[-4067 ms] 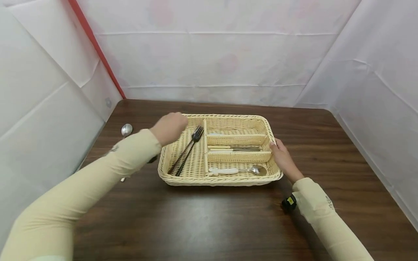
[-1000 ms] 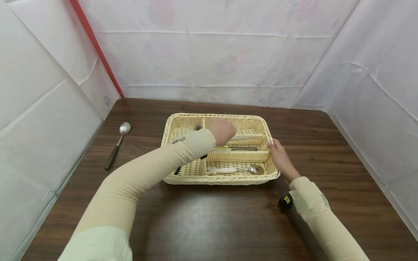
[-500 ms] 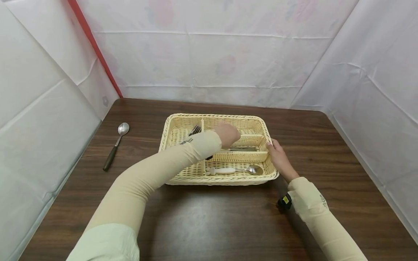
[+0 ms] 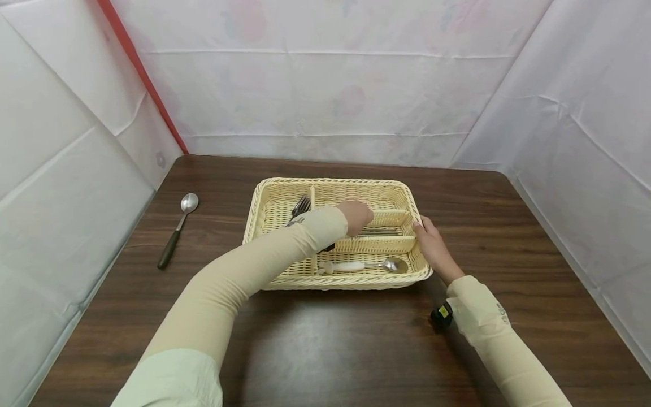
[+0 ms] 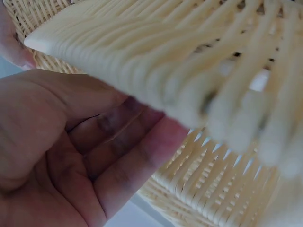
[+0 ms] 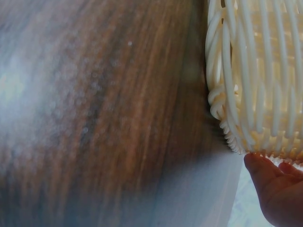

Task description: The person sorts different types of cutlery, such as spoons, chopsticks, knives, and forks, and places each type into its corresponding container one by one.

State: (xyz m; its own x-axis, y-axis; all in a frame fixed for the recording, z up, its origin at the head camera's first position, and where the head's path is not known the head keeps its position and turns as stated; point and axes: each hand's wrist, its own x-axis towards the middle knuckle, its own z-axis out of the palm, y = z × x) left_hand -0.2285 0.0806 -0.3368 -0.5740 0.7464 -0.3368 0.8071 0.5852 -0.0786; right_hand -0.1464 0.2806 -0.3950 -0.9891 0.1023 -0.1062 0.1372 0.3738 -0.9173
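A cream wicker cutlery basket [image 4: 285, 285] with dividers sits on the wooden table. My left hand [image 4: 357, 216] reaches down into its right half, over the middle compartment. In the left wrist view the curled fingers [image 5: 120, 175] and thumb come together at a woven divider [image 5: 118, 61] that hides their tips; I cannot tell whether they hold anything. My right hand [image 4: 434, 249] grips the basket's right end, thumb over the rim. Dark forks [image 4: 301, 206] lie in the left compartment, partly behind the left sleeve. A white-handled spoon [image 4: 363, 265] lies in the front right compartment.
Slim metal cutlery [image 4: 378, 232] lies in the middle compartment. A dark-handled spoon [image 4: 178, 229] rests on the table [image 4: 305, 350], left of the basket. White sheeting [image 4: 325, 96] walls the back and both sides.
My left hand has gone from the basket's left compartment to its right half. A serrated strip seen by it one second ago no longer shows. My right hand keeps its hold.
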